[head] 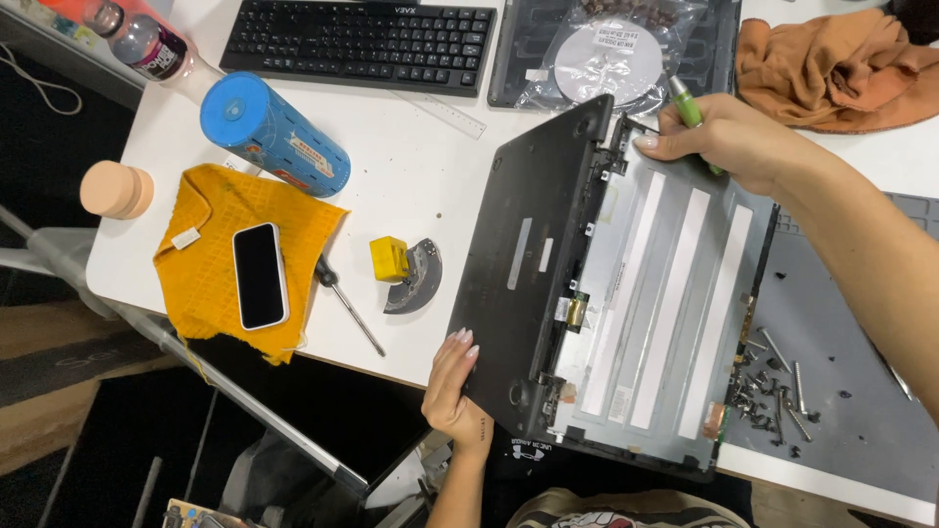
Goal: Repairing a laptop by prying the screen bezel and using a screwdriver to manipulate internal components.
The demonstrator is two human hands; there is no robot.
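left hand (452, 389): fingers hold the dark laptop lid (528, 264), bottom middle.
right hand (729, 142): fingers wrapped around a green pen (685, 102), upper right.

Left hand (453, 389) grips laptop lid (523, 264) edge; right hand (732, 143), holding green tool (688, 105), at hinge.

Green-handled tool (688, 106) mostly buried in right hand (729, 142); tip not visible. Left hand (452, 386) fingertips tucked behind dark laptop cover (533, 254); grip underneath unseen. Metal back of screen panel (665, 303) partly hidden by lifted cover along hinge side. Bottle (147, 44) cut off by top edge. Keyboard (362, 41) top row clipped. Plastic bag with disc (611, 54) clipped at top, contents blurred. Loose screws (773, 381) on grey mat (841, 411) too small to count or sort. Brown cloth (841, 68) runs off right edge.
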